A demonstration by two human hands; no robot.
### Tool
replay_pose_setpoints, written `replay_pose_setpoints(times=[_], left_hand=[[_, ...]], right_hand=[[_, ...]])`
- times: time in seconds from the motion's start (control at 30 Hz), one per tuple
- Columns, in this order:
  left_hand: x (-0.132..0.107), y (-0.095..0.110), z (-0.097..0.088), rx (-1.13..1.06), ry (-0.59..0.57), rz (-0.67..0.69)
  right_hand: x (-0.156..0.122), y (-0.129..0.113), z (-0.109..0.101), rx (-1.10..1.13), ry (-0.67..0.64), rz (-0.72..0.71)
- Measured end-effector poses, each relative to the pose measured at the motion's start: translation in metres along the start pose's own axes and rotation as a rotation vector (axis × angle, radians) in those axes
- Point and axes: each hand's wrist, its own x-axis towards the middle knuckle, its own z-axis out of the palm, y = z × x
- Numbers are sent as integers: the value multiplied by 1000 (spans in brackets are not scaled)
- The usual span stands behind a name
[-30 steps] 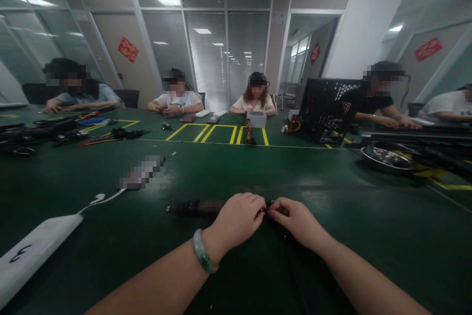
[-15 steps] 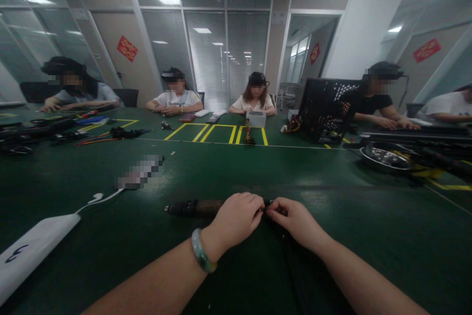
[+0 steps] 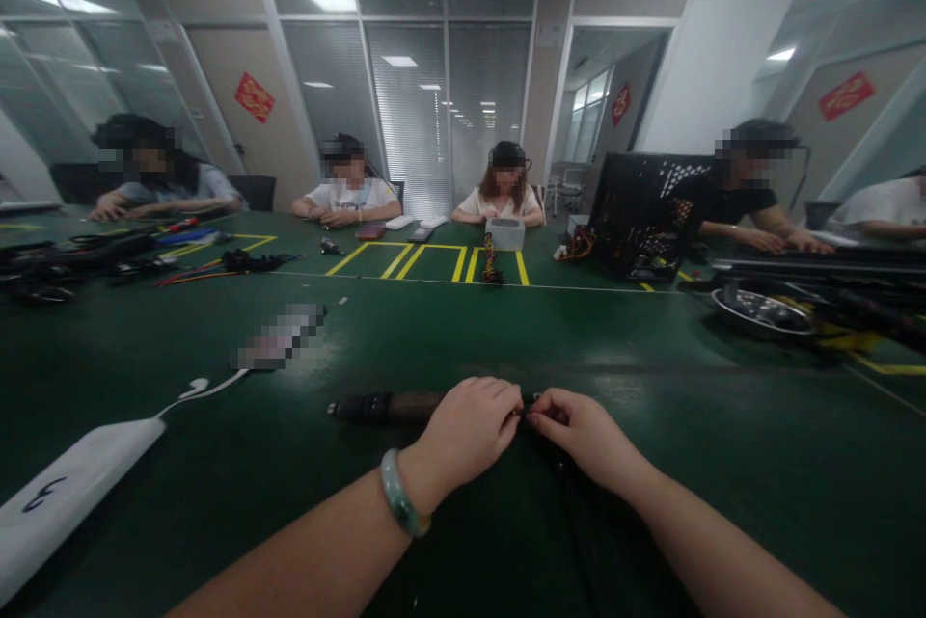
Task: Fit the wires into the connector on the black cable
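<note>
A dark electric screwdriver lies sideways on the green table, its narrow tip pointing left. My left hand, with a green bangle at the wrist, is closed over the rear part of it, hiding that end. Close beside it, almost fingertip to fingertip, my right hand is closed in a pinch. What sits between those right fingers is small, dark and mostly covered. A dark cord-like strip runs from below the right fingers toward me, hard to make out against the table.
A white power strip marked 3 lies at left, its cable leading toward a blurred-out item. Black cables are heaped at far left. A metal bowl and a black computer case stand at right. Several people sit across the table.
The whole view has shifted slightly to the right. Both hands keep nearly the same pose at the rear of the screwdriver, with no visible change in grip.
</note>
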Motion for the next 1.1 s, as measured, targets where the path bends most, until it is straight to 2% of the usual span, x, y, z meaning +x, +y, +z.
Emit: replay_pose_setpoints(times=[0.13, 0.37, 0.7, 1.1], left_hand=[[-1, 0, 0, 14, 42, 17], [0, 1, -2, 38, 44, -19], [1, 0, -2, 32, 19, 30], [-1, 2, 2, 1, 32, -91]], right_hand=[[-1, -3, -1, 7, -2, 8], [0, -2, -1, 10, -16, 30], [0, -2, 0, 13, 4, 15], [-1, -1, 0, -21, 26, 21]])
